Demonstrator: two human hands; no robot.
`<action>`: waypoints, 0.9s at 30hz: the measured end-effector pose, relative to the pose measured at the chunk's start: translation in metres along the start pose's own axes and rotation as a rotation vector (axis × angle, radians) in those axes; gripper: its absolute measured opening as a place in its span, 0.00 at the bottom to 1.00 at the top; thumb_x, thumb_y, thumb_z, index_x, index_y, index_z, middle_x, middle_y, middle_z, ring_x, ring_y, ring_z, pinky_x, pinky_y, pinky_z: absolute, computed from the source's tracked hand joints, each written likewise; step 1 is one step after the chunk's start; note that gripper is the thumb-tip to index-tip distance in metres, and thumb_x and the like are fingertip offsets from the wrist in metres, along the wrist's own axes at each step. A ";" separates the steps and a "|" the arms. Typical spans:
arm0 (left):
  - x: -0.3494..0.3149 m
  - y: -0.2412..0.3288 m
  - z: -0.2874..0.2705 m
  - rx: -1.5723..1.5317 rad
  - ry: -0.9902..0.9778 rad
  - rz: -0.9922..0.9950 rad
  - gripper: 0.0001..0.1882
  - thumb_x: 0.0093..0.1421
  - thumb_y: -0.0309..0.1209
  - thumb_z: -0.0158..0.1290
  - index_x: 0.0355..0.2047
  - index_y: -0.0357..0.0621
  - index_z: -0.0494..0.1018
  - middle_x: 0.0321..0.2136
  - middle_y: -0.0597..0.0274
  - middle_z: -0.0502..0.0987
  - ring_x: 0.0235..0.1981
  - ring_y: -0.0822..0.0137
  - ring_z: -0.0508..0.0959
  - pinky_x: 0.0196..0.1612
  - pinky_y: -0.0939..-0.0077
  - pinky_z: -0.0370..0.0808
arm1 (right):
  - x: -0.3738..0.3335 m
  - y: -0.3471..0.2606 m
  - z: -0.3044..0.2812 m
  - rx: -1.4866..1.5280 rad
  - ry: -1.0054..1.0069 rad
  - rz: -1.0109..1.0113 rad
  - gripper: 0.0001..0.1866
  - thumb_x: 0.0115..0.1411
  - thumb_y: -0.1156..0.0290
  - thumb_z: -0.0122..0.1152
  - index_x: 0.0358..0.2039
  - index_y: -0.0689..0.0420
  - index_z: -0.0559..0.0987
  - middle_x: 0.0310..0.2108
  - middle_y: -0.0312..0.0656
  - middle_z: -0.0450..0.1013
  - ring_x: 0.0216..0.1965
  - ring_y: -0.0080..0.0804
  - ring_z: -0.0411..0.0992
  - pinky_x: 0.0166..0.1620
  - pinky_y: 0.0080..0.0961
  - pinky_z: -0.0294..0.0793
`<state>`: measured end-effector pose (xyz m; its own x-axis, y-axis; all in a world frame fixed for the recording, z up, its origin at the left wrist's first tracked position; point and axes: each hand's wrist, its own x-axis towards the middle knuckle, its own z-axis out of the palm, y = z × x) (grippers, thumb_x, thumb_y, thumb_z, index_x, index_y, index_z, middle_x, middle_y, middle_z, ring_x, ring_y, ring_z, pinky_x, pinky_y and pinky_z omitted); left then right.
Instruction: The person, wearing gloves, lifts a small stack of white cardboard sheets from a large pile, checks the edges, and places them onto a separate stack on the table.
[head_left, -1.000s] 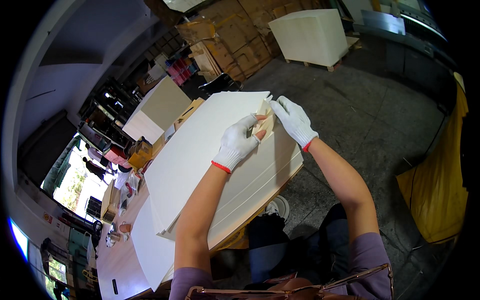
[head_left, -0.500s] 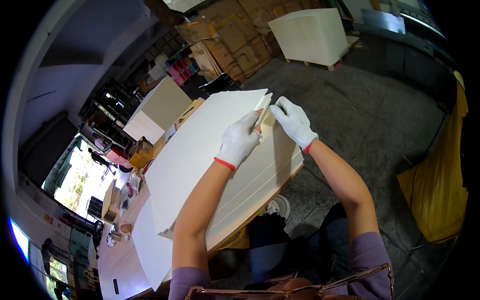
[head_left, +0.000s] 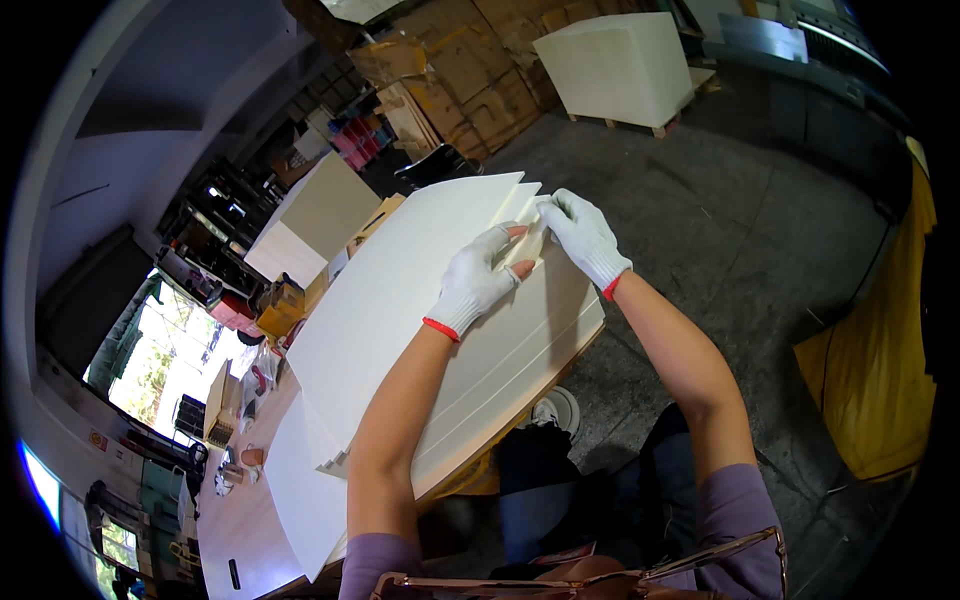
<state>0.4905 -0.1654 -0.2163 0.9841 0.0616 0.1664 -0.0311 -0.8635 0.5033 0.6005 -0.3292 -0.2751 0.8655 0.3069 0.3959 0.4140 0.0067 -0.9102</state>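
Paper sheets [head_left: 400, 285]: long axis slanting toward you, left of right grip [head_left: 587, 238] | left grip [head_left: 474, 282]: thumb parted, touching them | right: nearer corner, hold unclear

No lettering can be read; the small reddish sign [head_left: 98, 440] on the left-hand wall [head_left: 62, 412] (tiny, blurred) is illegible.

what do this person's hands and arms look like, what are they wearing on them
The left hand and right hand wear white knitted gloves with red cuff edges. On the left one, the tips of the thumb and a finger are uncovered. The forearms are bare, and short purple sleeves end above the elbows.
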 end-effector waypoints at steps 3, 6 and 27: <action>0.001 -0.007 -0.002 -0.009 0.015 0.038 0.30 0.60 0.42 0.63 0.64 0.57 0.72 0.50 0.48 0.81 0.50 0.51 0.81 0.55 0.63 0.75 | 0.002 0.001 0.003 -0.002 0.003 0.004 0.22 0.67 0.49 0.53 0.38 0.57 0.80 0.26 0.41 0.76 0.30 0.33 0.75 0.39 0.33 0.72; 0.001 -0.006 -0.001 -0.060 0.008 0.036 0.30 0.63 0.39 0.61 0.65 0.55 0.71 0.52 0.50 0.81 0.51 0.54 0.80 0.55 0.66 0.74 | 0.002 0.001 0.000 -0.025 0.004 0.003 0.23 0.67 0.47 0.53 0.36 0.57 0.79 0.26 0.41 0.76 0.30 0.35 0.75 0.39 0.34 0.72; -0.002 -0.001 0.000 -0.075 0.083 0.065 0.14 0.70 0.32 0.51 0.53 0.53 0.80 0.35 0.56 0.82 0.33 0.67 0.79 0.42 0.71 0.76 | 0.013 -0.001 -0.010 -0.166 -0.107 -0.151 0.28 0.69 0.44 0.47 0.44 0.58 0.80 0.35 0.50 0.79 0.40 0.50 0.78 0.46 0.42 0.74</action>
<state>0.4882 -0.1643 -0.2171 0.9619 0.0505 0.2687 -0.1104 -0.8273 0.5508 0.6142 -0.3347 -0.2680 0.7591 0.4130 0.5031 0.5850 -0.0938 -0.8056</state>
